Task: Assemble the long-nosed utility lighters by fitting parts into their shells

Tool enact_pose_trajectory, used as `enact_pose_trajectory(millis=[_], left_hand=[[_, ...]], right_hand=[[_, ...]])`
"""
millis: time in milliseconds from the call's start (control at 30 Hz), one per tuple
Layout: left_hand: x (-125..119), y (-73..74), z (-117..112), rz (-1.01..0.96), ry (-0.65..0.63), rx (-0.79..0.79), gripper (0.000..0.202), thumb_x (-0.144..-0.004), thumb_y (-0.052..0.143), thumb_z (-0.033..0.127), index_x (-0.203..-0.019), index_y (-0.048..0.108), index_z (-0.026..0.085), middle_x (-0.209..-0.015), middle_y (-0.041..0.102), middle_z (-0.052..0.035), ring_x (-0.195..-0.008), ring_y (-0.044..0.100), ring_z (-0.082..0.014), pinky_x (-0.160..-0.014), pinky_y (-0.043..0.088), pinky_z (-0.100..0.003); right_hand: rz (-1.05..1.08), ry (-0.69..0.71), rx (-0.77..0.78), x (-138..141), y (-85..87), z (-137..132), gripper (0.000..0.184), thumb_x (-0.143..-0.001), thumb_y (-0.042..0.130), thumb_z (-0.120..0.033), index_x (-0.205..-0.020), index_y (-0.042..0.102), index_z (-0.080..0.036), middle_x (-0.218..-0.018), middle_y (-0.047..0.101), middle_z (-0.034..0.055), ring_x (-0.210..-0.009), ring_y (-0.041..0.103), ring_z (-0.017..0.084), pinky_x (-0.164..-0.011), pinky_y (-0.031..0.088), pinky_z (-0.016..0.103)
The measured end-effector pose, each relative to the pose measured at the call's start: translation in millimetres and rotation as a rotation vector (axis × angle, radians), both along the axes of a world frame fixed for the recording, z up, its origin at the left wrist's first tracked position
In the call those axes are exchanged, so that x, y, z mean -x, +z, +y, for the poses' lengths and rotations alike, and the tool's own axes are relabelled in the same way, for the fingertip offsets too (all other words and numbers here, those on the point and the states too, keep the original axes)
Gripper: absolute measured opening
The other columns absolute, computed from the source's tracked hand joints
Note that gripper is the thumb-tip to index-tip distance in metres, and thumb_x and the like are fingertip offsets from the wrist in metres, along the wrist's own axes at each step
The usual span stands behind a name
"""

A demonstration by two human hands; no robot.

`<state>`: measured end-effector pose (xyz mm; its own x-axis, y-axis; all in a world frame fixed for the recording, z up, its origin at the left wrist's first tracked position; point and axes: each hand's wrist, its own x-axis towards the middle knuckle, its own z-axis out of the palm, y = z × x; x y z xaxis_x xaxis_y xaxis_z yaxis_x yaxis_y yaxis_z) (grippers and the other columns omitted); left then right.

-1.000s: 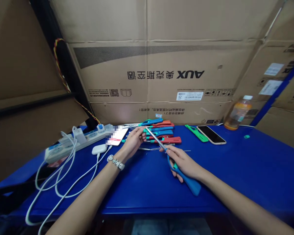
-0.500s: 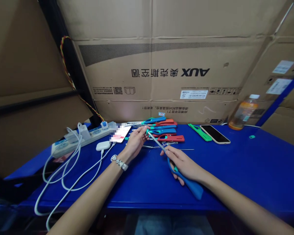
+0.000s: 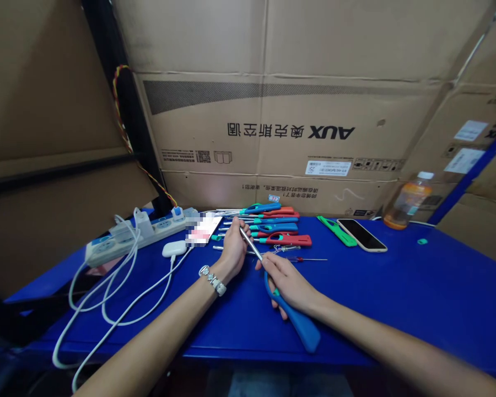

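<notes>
White cables (image 3: 173, 261) loop over the blue desk (image 3: 400, 309) at eight o'clock, counting from between the two hands with twelve toward the upright cardboard (image 3: 314, 99). A power strip (image 3: 163, 224) with plugs in it slants between nine and ten; right of it a small white case (image 3: 174, 249) has a cable plugged in, and a partly blurred white card (image 3: 209, 225) lies at ten.

The left hand (image 3: 234, 251), a silver wristband (image 3: 213, 280) on its wrist, has its fingers curled at the far end of the metal rod of a blue lighter (image 3: 300, 322); I cannot tell whether they pinch the rod or only touch it. Beyond, between twelve and one, red and blue lighters (image 3: 291, 240) lie in a row, handles to the right.

That blue lighter sits in the grasp of the right hand (image 3: 287, 281), which wraps its handle where the rod begins; the rod points to eleven and the handle's butt to five. At three o'clock lies a thin screwdriver (image 3: 312, 259). Between two and three come a green handle piece (image 3: 338, 231), a dark-screened phone (image 3: 361, 235) just beside it, and an upright bottle (image 3: 409, 201) of orange liquid. A small green bit (image 3: 422, 241) lies farthest right, near three.
</notes>
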<state>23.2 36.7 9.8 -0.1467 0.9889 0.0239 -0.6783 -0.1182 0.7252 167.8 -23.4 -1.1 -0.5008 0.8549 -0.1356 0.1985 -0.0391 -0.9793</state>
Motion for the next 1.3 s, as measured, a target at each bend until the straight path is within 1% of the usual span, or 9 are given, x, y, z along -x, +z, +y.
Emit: enact_pose_trajectory(millis=[100,200,333,500,767,1000,1100,1200,1300], left_hand=[[-1.8,3.9,1.1,-0.032,0.014,0.034,0.037,-0.094,0.057,0.045,-0.071,0.046,0.018,-0.067,0.056,0.0019,-0.056,0.055,-0.0098,-0.052,0.044,-0.021],[-2.8,6.7,1.1,-0.054,0.019,0.047,0.035,-0.099,0.048,0.043,-0.074,0.044,0.019,-0.067,0.058,0.0016,-0.051,0.055,-0.0099,-0.051,0.044,-0.021],[-4.5,11.9,-1.6,-0.075,0.002,0.041,0.034,-0.099,0.048,0.043,-0.075,0.04,0.02,-0.052,0.041,0.0083,-0.036,0.037,-0.0061,-0.039,0.031,-0.017],[-4.1,24.5,-5.8,-0.074,-0.088,0.051,0.036,-0.092,0.055,0.039,-0.069,0.035,0.02,-0.051,0.029,0.01,-0.034,0.022,-0.0036,-0.033,0.012,-0.017],[-2.2,19.3,3.7,-0.046,0.033,0.12,0.033,-0.091,0.051,0.033,-0.068,0.031,0.021,-0.048,0.02,0.0121,-0.032,0.014,-0.003,-0.034,0.006,-0.017],[-6.4,20.4,9.3,-0.017,-0.066,0.152,0.042,-0.094,0.05,0.039,-0.063,0.029,0.021,-0.044,0.019,0.0117,-0.031,0.015,-0.0038,-0.033,0.006,-0.017],[-14.3,15.3,3.2,0.007,-0.098,0.12,0.041,-0.091,0.057,0.045,-0.065,0.037,0.02,-0.044,0.029,0.0105,-0.033,0.024,-0.0043,-0.034,0.013,-0.015],[-21.1,3.0,-7.6,0.08,-0.182,0.117,0.039,-0.084,0.067,0.049,-0.068,0.051,0.017,-0.054,0.052,0.0034,-0.04,0.041,-0.007,-0.035,0.024,-0.017],[-23.3,-8.7,-17.3,0.24,-0.299,0.083,0.039,-0.081,0.069,0.052,-0.073,0.062,0.015,-0.065,0.062,-0.0011,-0.046,0.05,-0.0101,-0.04,0.033,-0.02]], right_hand=[[0.005,-0.02,-0.02,8.2,-2.1,2.9,0.042,-0.092,0.038,-0.061,-0.106,0.047,-0.023,-0.049,0.042,-0.0117,-0.031,0.051,0.012,-0.025,0.038,0.016],[-0.003,-0.04,-0.038,16.1,-5.5,4.3,0.039,-0.092,0.038,-0.058,-0.106,0.048,-0.023,-0.051,0.043,-0.011,-0.033,0.053,0.012,-0.026,0.038,0.016],[0.021,-0.045,-0.03,22.0,-9.3,4.0,0.039,-0.093,0.037,-0.057,-0.109,0.048,-0.023,-0.051,0.044,-0.0106,-0.031,0.052,0.013,-0.024,0.037,0.018],[0.131,-0.08,0.013,23.9,-12.7,0.0,0.044,-0.091,0.038,-0.061,-0.109,0.048,-0.022,-0.047,0.041,-0.0118,-0.032,0.052,0.014,-0.023,0.038,0.019],[0.097,-0.102,-0.03,32.2,-14.1,-1.7,0.039,-0.092,0.04,-0.057,-0.103,0.05,-0.021,-0.047,0.043,-0.0108,-0.031,0.052,0.013,-0.023,0.038,0.017],[0.053,-0.14,-0.01,32.3,-11.1,-1.2,0.034,-0.094,0.038,-0.054,-0.098,0.048,-0.022,-0.049,0.043,-0.0108,-0.032,0.053,0.012,-0.025,0.04,0.017],[0.078,-0.181,0.011,32.1,-8.8,2.9,0.035,-0.093,0.036,-0.057,-0.092,0.043,-0.023,-0.049,0.043,-0.0114,-0.029,0.051,0.012,-0.025,0.039,0.018],[0.094,-0.253,0.029,30.6,-9.6,10.7,0.034,-0.093,0.035,-0.057,-0.094,0.043,-0.023,-0.048,0.041,-0.0116,-0.029,0.05,0.012,-0.025,0.039,0.019],[0.093,-0.305,0.047,25.9,-10.7,18.6,0.035,-0.093,0.033,-0.055,-0.1,0.045,-0.023,-0.046,0.041,-0.0105,-0.027,0.046,0.014,-0.025,0.039,0.023]])
